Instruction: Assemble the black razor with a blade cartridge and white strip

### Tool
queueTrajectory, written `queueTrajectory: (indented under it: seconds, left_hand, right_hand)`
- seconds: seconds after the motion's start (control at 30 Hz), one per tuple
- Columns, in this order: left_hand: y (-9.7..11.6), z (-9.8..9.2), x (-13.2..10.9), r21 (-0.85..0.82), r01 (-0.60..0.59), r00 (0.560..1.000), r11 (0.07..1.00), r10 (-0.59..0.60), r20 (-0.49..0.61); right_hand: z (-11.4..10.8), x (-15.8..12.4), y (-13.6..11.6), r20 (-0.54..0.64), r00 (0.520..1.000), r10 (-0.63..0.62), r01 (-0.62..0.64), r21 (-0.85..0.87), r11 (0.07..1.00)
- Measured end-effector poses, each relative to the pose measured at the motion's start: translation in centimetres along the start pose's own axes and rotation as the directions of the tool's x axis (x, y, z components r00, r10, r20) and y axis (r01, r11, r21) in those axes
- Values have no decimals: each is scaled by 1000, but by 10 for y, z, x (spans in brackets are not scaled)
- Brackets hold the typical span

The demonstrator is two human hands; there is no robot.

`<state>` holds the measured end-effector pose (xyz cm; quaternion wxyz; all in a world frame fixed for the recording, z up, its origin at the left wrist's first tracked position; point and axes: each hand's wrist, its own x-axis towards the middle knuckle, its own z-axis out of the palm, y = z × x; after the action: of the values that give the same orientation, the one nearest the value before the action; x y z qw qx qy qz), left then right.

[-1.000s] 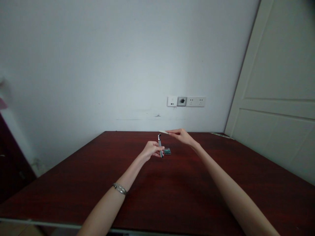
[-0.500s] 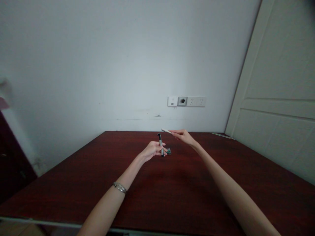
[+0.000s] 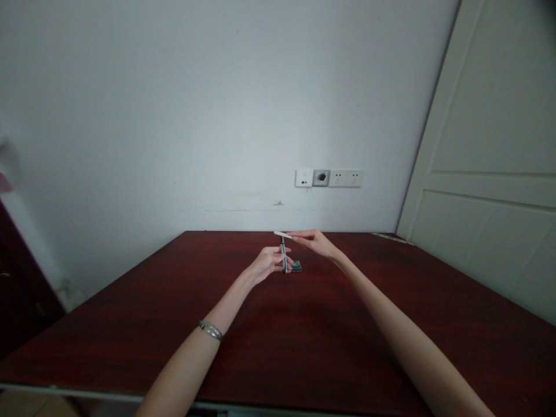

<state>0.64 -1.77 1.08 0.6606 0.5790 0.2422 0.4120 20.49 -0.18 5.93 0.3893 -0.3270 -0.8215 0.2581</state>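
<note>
My left hand (image 3: 267, 263) is closed around a slim black-and-silver stick-like object (image 3: 284, 258), held nearly upright above the table. Its black upper end sits right under a thin flat white object (image 3: 282, 234). That white piece is pinched at its right end by my right hand (image 3: 315, 241), and it lies almost level. Whether the two objects touch, I cannot tell. Just behind my left fingers is a small flat dark item with teal-green on it (image 3: 296, 266), partly hidden by the hand.
The dark red wooden table (image 3: 278, 341) reaches back to a pale wall (image 3: 243, 116). Sockets and switch plates (image 3: 329, 178) are set in the wall. A white panelled door (image 3: 490, 191) stands at the right. A thin strip (image 3: 393, 238) lies near the table's back right.
My right hand has moved left with the white object, bringing it over the top of the stick-like object. My left hand has barely shifted.
</note>
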Motion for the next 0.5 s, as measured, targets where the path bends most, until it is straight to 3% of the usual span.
queueTrajectory:
  seconds: [0.07, 0.23, 0.4, 0.5]
  left_hand:
    - [0, 0, 1, 14, -3, 1000, 1000, 3, -6]
    - [1, 0, 0, 52, -10, 1000, 999, 11, -22]
    - [0, 1, 0, 170, -30, 997, 985, 41, -61]
    - [-5, -1, 2, 343, -107, 982, 933, 153, -109]
  right_hand:
    - [0, 0, -1, -73, 997, -19, 15, -45, 999]
    - [-2, -1, -4, 58, 997, -55, 61, -108, 992]
    - [-9, 0, -8, -116, 992, -54, 44, -86, 995]
    - [-21, -3, -10, -6, 1000, 24, -24, -63, 998]
